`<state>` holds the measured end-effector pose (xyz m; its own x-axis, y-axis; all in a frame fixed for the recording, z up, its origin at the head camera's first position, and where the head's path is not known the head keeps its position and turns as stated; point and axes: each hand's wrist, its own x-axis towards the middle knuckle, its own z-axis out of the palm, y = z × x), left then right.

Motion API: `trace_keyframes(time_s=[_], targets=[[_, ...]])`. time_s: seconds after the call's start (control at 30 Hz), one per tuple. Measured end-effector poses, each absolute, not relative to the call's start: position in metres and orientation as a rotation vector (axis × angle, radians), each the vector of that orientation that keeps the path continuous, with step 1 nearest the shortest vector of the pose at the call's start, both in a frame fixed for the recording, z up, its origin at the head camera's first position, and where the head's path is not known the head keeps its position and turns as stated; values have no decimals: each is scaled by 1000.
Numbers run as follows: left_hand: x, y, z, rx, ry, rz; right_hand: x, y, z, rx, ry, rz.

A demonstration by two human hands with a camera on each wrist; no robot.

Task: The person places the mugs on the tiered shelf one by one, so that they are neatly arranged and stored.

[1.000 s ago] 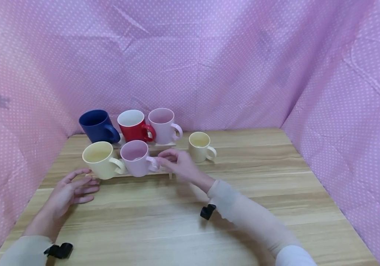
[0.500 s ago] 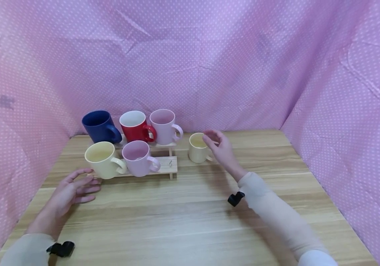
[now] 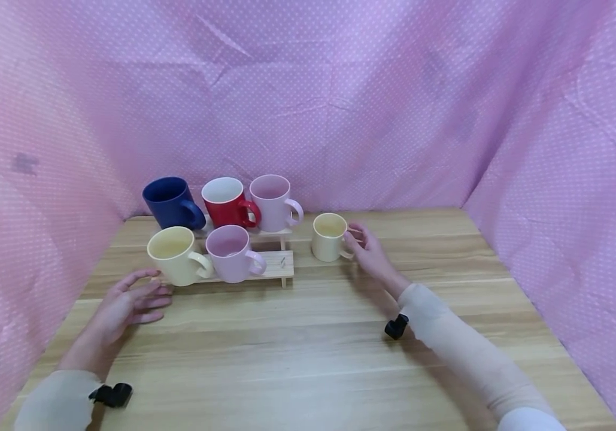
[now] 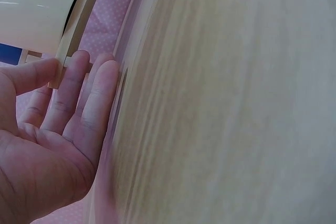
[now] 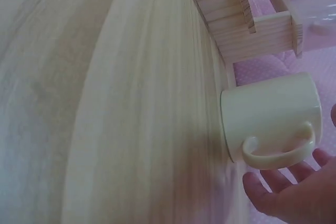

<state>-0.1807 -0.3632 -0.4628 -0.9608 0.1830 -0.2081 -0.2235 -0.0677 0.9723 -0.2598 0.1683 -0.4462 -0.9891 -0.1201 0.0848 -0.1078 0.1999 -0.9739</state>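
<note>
A small yellow mug (image 3: 327, 240) stands upright on the table, right of a two-tier wooden rack (image 3: 277, 266). My right hand (image 3: 369, 254) is at its handle side. In the right wrist view, the fingers of this hand (image 5: 304, 192) lie close by the mug's handle (image 5: 281, 156), not curled round it; the thumb shows only partly at the frame edge. My left hand (image 3: 124, 306) is at the rack's left end, by a larger yellow mug (image 3: 178, 257). The left wrist view has its thumb and index finger pinching the rack's board end (image 4: 79, 30), other fingers extended.
On the rack's upper tier stand a blue mug (image 3: 170, 203), a red mug (image 3: 227, 206) and a pink mug (image 3: 271, 203). Another pink mug (image 3: 232, 257) is on the lower tier. Pink dotted cloth (image 3: 329, 108) walls the wooden table (image 3: 286, 347) behind and at the sides.
My right hand has left the lower pink mug's handle and moved right to the small yellow mug. My left hand stays at the rack's end. The head view has shifted slightly.
</note>
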Motion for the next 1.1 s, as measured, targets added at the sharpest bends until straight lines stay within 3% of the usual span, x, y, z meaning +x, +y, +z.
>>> trace_keyframes(time_s=[0.37, 1.1], targets=[[-177, -363, -468, -83, 1919, 2131, -265, 174, -455, 69, 2317, -1849], [-181, -361, -462, -49, 1885, 2142, -265, 180, -452, 66, 2219, -1811]])
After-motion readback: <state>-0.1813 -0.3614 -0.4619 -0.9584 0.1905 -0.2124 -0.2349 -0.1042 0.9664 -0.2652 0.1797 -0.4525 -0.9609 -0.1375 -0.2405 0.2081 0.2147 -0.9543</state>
